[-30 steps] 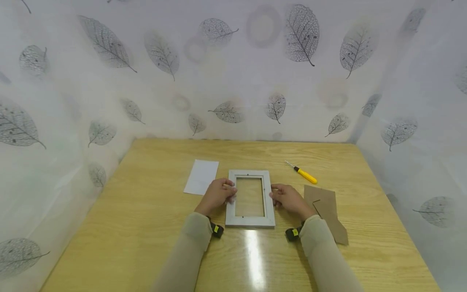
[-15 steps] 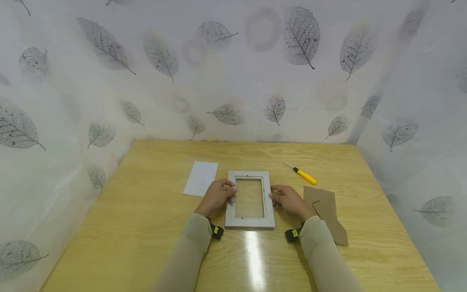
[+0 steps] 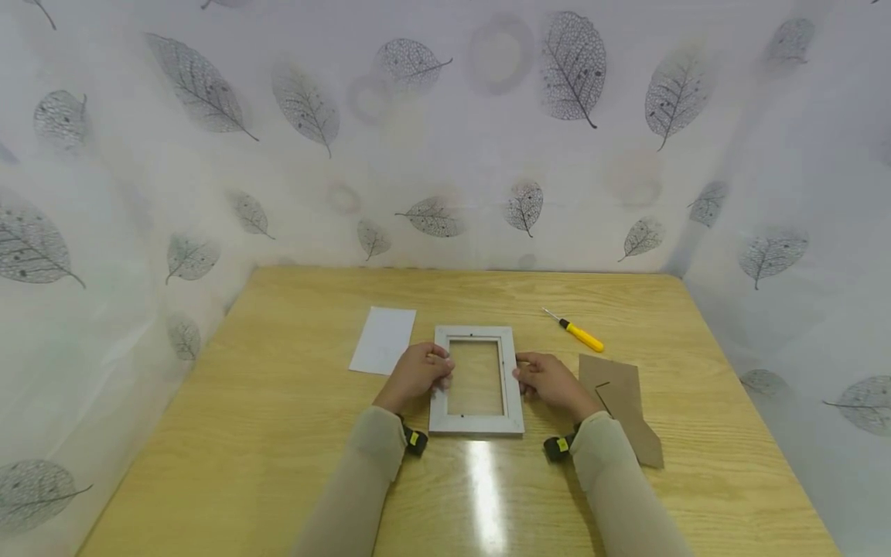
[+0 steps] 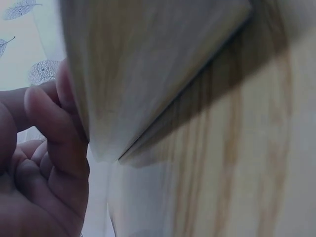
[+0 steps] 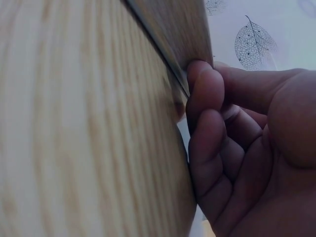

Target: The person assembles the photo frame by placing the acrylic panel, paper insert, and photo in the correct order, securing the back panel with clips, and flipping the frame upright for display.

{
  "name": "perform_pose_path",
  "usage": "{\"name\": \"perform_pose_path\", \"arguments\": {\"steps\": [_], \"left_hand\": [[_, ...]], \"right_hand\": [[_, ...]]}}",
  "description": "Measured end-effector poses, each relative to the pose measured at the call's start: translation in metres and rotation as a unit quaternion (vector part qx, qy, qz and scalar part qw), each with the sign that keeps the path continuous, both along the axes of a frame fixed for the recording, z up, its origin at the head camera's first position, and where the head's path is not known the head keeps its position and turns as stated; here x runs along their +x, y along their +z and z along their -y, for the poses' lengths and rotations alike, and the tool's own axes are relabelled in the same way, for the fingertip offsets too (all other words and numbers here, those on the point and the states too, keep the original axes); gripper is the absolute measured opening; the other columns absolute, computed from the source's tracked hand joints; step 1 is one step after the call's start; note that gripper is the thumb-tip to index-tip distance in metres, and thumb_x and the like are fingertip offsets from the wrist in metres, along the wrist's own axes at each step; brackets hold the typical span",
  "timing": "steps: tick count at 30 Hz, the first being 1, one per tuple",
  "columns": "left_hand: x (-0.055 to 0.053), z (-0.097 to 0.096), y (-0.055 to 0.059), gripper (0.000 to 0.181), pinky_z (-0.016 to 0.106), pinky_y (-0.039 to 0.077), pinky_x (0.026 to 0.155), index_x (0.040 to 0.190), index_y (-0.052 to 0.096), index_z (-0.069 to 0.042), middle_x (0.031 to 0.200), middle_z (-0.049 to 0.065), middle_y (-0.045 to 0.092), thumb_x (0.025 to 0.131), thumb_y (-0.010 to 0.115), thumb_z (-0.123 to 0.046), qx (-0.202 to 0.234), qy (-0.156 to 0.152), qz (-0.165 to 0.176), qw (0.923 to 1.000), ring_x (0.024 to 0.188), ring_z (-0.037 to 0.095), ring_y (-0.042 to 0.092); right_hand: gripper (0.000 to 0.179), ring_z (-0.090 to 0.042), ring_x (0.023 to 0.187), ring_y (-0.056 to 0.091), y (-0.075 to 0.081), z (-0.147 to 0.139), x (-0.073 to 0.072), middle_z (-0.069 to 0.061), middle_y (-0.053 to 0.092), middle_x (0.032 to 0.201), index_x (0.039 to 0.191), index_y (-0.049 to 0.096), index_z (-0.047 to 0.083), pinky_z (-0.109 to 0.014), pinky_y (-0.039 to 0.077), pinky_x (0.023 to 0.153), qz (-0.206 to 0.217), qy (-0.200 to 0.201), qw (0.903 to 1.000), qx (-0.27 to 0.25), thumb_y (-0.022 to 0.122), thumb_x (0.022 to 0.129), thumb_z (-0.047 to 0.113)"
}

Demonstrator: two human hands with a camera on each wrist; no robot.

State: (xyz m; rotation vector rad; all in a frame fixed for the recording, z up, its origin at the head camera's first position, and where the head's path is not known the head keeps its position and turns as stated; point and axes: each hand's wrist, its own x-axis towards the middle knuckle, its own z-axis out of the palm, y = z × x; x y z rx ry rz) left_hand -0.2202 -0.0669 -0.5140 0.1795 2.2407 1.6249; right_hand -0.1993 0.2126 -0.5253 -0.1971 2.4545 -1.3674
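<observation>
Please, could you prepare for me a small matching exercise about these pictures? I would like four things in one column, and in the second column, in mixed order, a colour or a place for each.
Things:
1. screwdriver
2. paper
3. frame
4. cardboard

Colours and places:
A. between the left hand and the right hand
B. brown
C. yellow and black handle
D. white, lying to the left of the frame

Right pairs: 1-C, 2-D, 3-A, 4-B
</observation>
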Motion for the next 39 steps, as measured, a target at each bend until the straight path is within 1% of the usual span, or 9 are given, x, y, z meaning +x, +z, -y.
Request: {"name": "perform_pose_path", "arguments": {"steps": [4,6,10,13,16,25,31,36,39], "left_hand": [[0.001,-0.002,0.001,0.026,0.028,0.052,0.054,0.111,0.058,0.003,0.074,0.008,0.069,0.094,0.067,-0.013,-0.014,0.000,-0.012,0.9998,0.061,0.016,0.064],[0.001,-0.004,0.002,0.030,0.028,0.052,0.053,0.115,0.057,0.004,0.073,0.007,0.068,0.092,0.068,-0.013,-0.031,0.001,-0.022,0.9993,0.059,0.015,0.064],[0.002,-0.006,0.003,0.039,0.030,0.052,0.054,0.122,0.055,0.004,0.071,0.003,0.067,0.091,0.070,-0.014,-0.081,-0.005,-0.059,0.9950,0.058,0.014,0.063],[0.002,-0.007,0.003,0.040,0.030,0.052,0.058,0.123,0.055,0.003,0.070,0.000,0.067,0.092,0.070,-0.017,-0.113,-0.006,-0.076,0.9907,0.060,0.014,0.064],[0.002,-0.008,0.004,0.041,0.030,0.051,0.062,0.123,0.056,0.002,0.070,-0.002,0.066,0.092,0.069,-0.020,-0.136,-0.005,-0.082,0.9873,0.061,0.013,0.064],[0.002,-0.011,0.009,0.042,0.032,0.049,0.061,0.124,0.058,-0.002,0.063,-0.002,0.063,0.092,0.069,-0.027,-0.195,0.005,-0.101,0.9756,0.056,0.014,0.061],[0.000,-0.013,0.008,0.041,0.032,0.048,0.062,0.121,0.061,-0.004,0.070,-0.004,0.061,0.091,0.070,-0.030,-0.232,0.008,-0.123,0.9648,0.059,0.011,0.058],[-0.003,-0.014,0.006,0.041,0.032,0.048,0.061,0.123,0.061,-0.004,0.077,-0.002,0.062,0.092,0.069,-0.031,-0.240,0.004,-0.122,0.9631,0.064,0.012,0.057],[-0.009,-0.011,0.005,0.042,0.032,0.048,0.063,0.123,0.060,-0.004,0.080,-0.001,0.062,0.092,0.069,-0.031,-0.242,-0.002,-0.124,0.9624,0.066,0.013,0.057]], "right_hand": [[0.045,-0.019,0.069,0.059,0.000,-0.001,-0.001,-0.005,0.064,0.079,0.140,0.047,-0.004,-0.034,0.050,0.066,0.002,0.000,1.0000,0.000,0.054,0.101,0.018],[0.045,-0.019,0.069,0.059,0.000,-0.001,-0.002,-0.005,0.064,0.080,0.140,0.047,-0.004,-0.034,0.050,0.066,0.005,0.000,1.0000,-0.001,0.054,0.102,0.019],[0.046,-0.019,0.070,0.059,0.000,-0.001,-0.003,-0.006,0.064,0.080,0.140,0.046,-0.004,-0.034,0.051,0.066,0.013,-0.001,0.9999,-0.009,0.054,0.102,0.018],[0.046,-0.019,0.070,0.059,0.000,-0.001,-0.004,-0.007,0.064,0.081,0.141,0.046,-0.004,-0.034,0.052,0.066,0.019,-0.001,0.9997,-0.013,0.054,0.102,0.018],[0.045,-0.019,0.070,0.059,0.000,-0.001,-0.005,-0.006,0.064,0.081,0.140,0.046,-0.004,-0.033,0.052,0.066,0.018,-0.001,0.9998,-0.011,0.054,0.102,0.018],[0.045,-0.019,0.071,0.058,-0.001,-0.003,-0.007,-0.007,0.063,0.082,0.140,0.046,-0.004,-0.034,0.052,0.066,0.017,0.000,0.9997,-0.019,0.053,0.102,0.018],[0.044,-0.019,0.070,0.059,-0.001,-0.003,-0.007,-0.007,0.064,0.081,0.140,0.046,-0.005,-0.033,0.052,0.066,0.012,0.002,0.9997,-0.022,0.053,0.102,0.017],[0.044,-0.018,0.070,0.059,0.000,-0.003,-0.007,-0.006,0.064,0.081,0.140,0.045,-0.005,-0.033,0.052,0.066,0.008,0.003,0.9998,-0.020,0.053,0.102,0.016],[0.044,-0.018,0.070,0.058,0.000,0.000,-0.011,-0.006,0.064,0.081,0.140,0.045,-0.005,-0.033,0.052,0.066,0.010,-0.004,0.9997,-0.020,0.053,0.102,0.016]]}}
